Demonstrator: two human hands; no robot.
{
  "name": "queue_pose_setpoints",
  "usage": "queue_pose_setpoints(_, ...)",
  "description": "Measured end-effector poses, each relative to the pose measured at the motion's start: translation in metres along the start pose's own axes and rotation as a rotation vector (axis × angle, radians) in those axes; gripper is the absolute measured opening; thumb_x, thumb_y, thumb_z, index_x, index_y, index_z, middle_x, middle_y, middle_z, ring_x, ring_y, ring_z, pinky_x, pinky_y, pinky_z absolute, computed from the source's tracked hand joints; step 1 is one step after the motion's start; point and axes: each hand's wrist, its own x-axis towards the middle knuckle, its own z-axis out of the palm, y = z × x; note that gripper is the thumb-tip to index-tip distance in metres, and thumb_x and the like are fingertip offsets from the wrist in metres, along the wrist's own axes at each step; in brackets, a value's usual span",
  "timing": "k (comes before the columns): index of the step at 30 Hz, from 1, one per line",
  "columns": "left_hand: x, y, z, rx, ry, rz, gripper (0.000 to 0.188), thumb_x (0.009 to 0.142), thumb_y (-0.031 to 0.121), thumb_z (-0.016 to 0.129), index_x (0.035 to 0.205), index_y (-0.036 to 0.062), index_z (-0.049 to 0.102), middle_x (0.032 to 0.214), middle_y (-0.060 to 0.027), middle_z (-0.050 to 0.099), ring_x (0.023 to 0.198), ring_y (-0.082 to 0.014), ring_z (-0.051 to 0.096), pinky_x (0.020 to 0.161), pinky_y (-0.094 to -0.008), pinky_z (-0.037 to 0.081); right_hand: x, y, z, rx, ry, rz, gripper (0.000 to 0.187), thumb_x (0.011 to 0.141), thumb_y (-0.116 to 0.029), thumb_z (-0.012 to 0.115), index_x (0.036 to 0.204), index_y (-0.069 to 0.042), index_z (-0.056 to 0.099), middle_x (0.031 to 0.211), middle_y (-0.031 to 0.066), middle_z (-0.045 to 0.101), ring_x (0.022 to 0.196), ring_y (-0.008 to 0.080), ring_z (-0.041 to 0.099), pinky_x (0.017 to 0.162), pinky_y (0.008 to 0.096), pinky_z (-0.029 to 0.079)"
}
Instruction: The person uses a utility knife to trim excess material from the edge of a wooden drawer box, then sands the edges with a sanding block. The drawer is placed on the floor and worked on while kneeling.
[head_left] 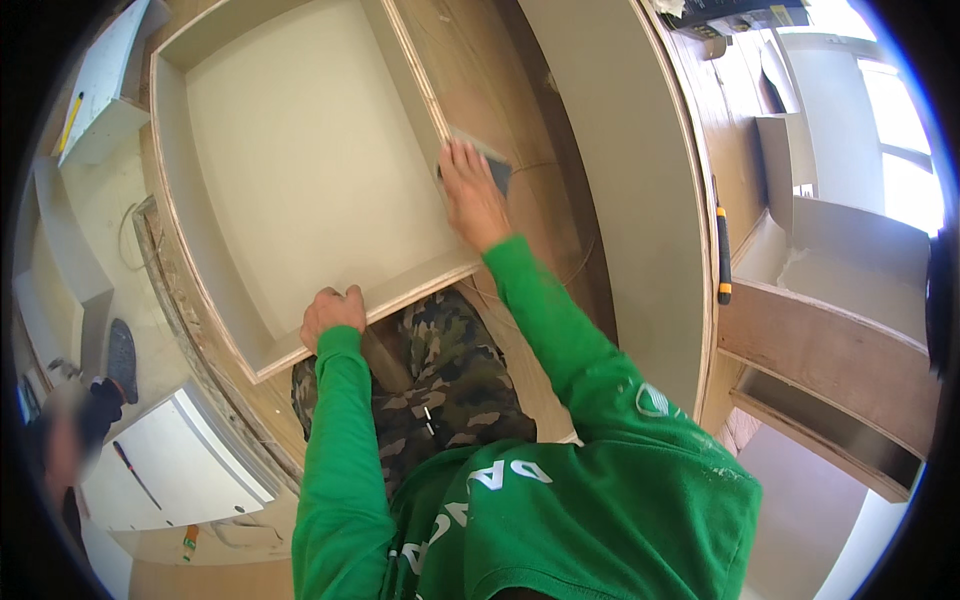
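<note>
A shallow drawer box [300,150] with pale grey inner faces and raw plywood edges lies tilted in front of me, its near side over my camouflage-clad lap. My left hand [333,312] is closed over its near rim, thumb up. On the box's right side, my right hand [472,192] presses a dark grey flat piece that looks like sandpaper [498,173] against the plywood edge. The fingers lie over this piece, so part of it is hidden.
A long grey panel [620,180] stands to my right, with a black-and-yellow handled tool [724,260] beyond it. Plywood drawers [830,350] sit further right. At left are a white panel [150,470], a yellow pencil [71,123] on a board and another person [85,430].
</note>
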Motion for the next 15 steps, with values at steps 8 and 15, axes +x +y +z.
queue_pose_setpoints(8,0.001,0.000,0.002,-0.018,0.004,0.001,0.052,0.091,0.046,0.062,0.116,0.0065,0.083,0.121,-0.0213,0.081,0.118,-0.0393,0.074,0.108,-0.0478,0.054,0.060,0.013,0.006,0.016,-0.024,0.004,0.057,0.105,-0.002,0.057,0.161,0.000,0.047,0.169,0.0262,0.046,0.159,0.0448,0.041,0.130,0.0578,0.035)
queue_pose_setpoints(15,0.005,-0.008,0.010,0.016,0.028,0.062,0.052,0.093,0.047,0.060,0.113,0.0042,0.083,0.116,-0.0234,0.081,0.114,-0.0406,0.075,0.105,-0.0496,0.055,-0.155,-0.024,-0.032,0.081,-0.117,0.052,0.070,0.102,-0.001,0.063,0.168,-0.004,0.043,0.175,0.0201,0.040,0.162,0.0423,0.038,0.132,0.0564,0.033)
